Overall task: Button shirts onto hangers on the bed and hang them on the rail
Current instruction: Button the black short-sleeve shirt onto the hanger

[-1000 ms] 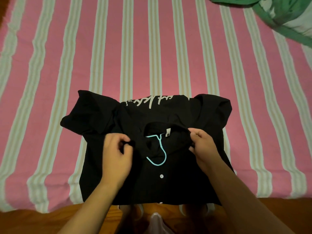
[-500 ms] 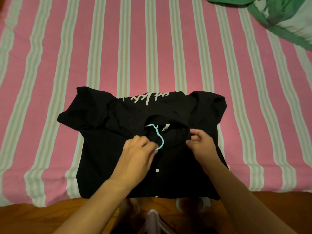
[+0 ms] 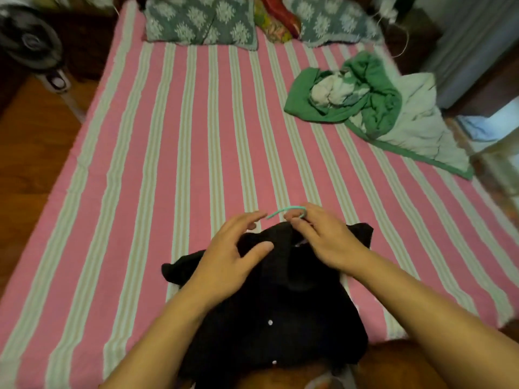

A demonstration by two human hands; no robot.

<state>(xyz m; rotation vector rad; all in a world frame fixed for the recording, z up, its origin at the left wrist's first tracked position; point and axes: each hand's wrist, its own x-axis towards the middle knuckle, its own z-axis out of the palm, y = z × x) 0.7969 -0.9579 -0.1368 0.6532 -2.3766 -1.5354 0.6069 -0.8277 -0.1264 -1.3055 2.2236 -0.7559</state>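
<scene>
From the head view, a black shirt (image 3: 269,313) lies at the near edge of the bed (image 3: 174,169), its collar end raised toward the hands and two white buttons showing down its front. The teal hanger hook (image 3: 286,211) sticks out above the collar, over the striped sheet. The right hand (image 3: 323,242) sits on the collar's right side, its fingers curled round the hook's right end, which loops over the fingertips; the grip looks like a pinch, though blur hides the exact contact. The left hand (image 3: 233,262) rests flat on the shirt's left shoulder, fingers spread and straight, its fingertips just beside the hook's free left end without touching it. Farther up the bed, to the right, lies a crumpled green cloth (image 3: 373,108); two patterned pillows (image 3: 202,23) sit at the head.
</scene>
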